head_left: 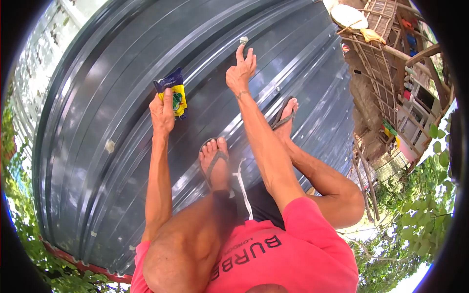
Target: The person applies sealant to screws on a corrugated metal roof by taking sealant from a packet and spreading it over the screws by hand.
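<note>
My left hand (163, 113) holds a yellow and dark blue packet (178, 95) upright, the thumb lying across its front. Farther forward and to the right is my right hand (241, 73), with its index finger stretched out to a pale greyish-white lump (244, 41) on the dark ribbed metal roof (132, 161). The fingertip meets the lump's lower edge. The other fingers of that hand are partly bent and apart, and nothing is gripped in them.
Similar pale dabs show on the roof, one at the left (110, 146). My sandalled feet (215, 161) stand on the ribs. Beyond the roof's right edge are a wooden lattice structure (376, 78) and foliage (425, 210). Red-edged trim (83, 266) borders the lower left.
</note>
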Demonstrator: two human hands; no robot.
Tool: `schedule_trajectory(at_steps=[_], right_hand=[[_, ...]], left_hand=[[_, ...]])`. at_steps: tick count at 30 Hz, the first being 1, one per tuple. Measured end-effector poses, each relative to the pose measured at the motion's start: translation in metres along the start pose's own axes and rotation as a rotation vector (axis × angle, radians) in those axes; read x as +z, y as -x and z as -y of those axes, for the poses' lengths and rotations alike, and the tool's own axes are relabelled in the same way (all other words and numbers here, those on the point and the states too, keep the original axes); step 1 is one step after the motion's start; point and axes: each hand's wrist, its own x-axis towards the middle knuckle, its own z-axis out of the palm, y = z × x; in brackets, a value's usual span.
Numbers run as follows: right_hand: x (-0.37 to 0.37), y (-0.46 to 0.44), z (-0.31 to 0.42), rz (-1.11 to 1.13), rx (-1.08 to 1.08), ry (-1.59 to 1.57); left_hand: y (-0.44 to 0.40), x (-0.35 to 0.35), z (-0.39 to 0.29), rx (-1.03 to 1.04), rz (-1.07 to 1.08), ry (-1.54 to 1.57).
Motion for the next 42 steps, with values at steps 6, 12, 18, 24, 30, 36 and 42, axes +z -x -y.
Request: schedule_trajectory(at_steps=[6, 12, 18, 24, 30, 36, 42], right_hand=[[-0.024, -0.03, -0.018, -0.092, -0.099, 0.073], [-0.028, -0.042, -0.017, -0.083, -0.149, 0.119], [-0.045, -0.031, -0.003, -0.063, -0.389, 0.463], [-0.044, -0.016, -0.026, -0.065, -0.489, 0.779], [-0.046, -0.017, -0.014, -0.078, -0.507, 0.818], [-0.046, -0.038, -0.015, -0.143, -0.561, 0.749], [-0.049, -0.041, -0.02, -0.046, -0.35, 0.415]], left_hand=[[-0.001, 0.001, -0.003, 0.019, -0.008, 0.001], [0.002, 0.003, -0.01, 0.014, -0.027, 0.005], [0.001, 0.003, -0.004, 0.003, -0.021, 0.045], [0.002, 0.002, -0.008, 0.01, -0.017, 0.047], [0.0, 0.001, -0.003, 0.017, 0.008, 0.029], [-0.002, 0.001, 0.005, 0.019, -0.002, 0.041], [-0.001, 0.001, 0.002, -0.004, -0.025, 0.005]])
